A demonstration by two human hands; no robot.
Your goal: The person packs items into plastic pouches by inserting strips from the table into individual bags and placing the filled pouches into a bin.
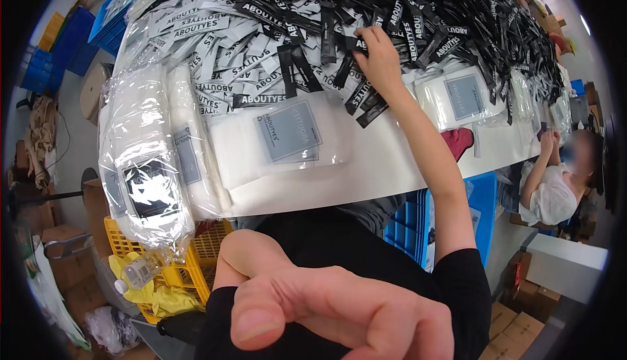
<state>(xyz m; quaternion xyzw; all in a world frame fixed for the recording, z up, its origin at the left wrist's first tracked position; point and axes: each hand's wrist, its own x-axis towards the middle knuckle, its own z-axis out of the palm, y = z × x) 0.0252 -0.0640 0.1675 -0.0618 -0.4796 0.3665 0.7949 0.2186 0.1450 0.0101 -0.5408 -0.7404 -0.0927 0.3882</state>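
My right hand (380,60) reaches over the table into a heap of printed sachets, its fingers bent down on a black stick sachet (356,43). Several loose black sachets (368,102) lie just below that hand. White sachets (228,50) spread to its left, many lettered ABOUTYES. My left hand (346,308) is raised very near the camera, thumb apart from loosely bent fingers. Nothing shows in it, though the lower edge cuts off some fingertips. A clear bag with a grey label (287,131) lies flat on the white table (313,189) between the hands.
Stacked plastic-wrapped packs (140,144) stand at the table's left end. Another labelled bag (460,95) lies right of my arm, near a dark red cloth (458,143). Below are a yellow crate (124,236) with a bottle and a blue crate (482,213). A co-worker (555,184) sits at right.
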